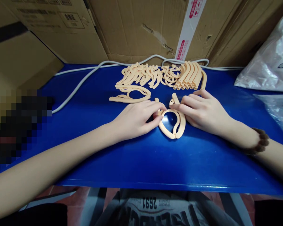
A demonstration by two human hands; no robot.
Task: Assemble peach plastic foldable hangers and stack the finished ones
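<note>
A beige plastic folding hanger (182, 126) lies folded on the blue table, its curved arms forming a rounded loop that points towards me. My left hand (138, 118) pinches the left side of this loop between thumb and fingers. From the right, my right hand (200, 110) grips its upper part, index finger near the joint; the curled fingers partly hide the hold. Just beyond my left hand rests another folded beige hanger (119, 99), touching neither hand.
Farther back on the blue table (141, 163) lie a heap of curved beige arms (138, 75), a cluster of hook pieces (170, 77) and a neat row of stacked arms (190, 75). A white cable (81, 83) runs behind them. Cardboard boxes (132, 31) and a plastic bag (268, 59) border the table.
</note>
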